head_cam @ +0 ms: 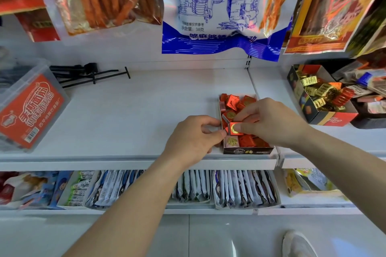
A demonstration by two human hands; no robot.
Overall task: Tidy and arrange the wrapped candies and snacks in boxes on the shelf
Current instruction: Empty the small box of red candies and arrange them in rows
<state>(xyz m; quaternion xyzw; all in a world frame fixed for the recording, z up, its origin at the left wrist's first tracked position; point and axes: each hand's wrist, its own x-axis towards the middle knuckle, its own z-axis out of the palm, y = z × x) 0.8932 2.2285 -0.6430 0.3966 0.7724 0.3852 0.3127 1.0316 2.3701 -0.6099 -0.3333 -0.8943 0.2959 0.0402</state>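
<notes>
Pinching red candy (233, 128) — left hand (192, 140), right hand (269, 120) — over box (247, 150)

The white-and-blue hanging bag (208, 16) reads "净含量: 38克" under its blue line drawing. The red label on the clear tub (31, 110) at left reads "调味面制品". The red-and-black box (334, 120) at right shows "Tileo". The script on the front of the candy box (247, 150) is too small to read.
</notes>
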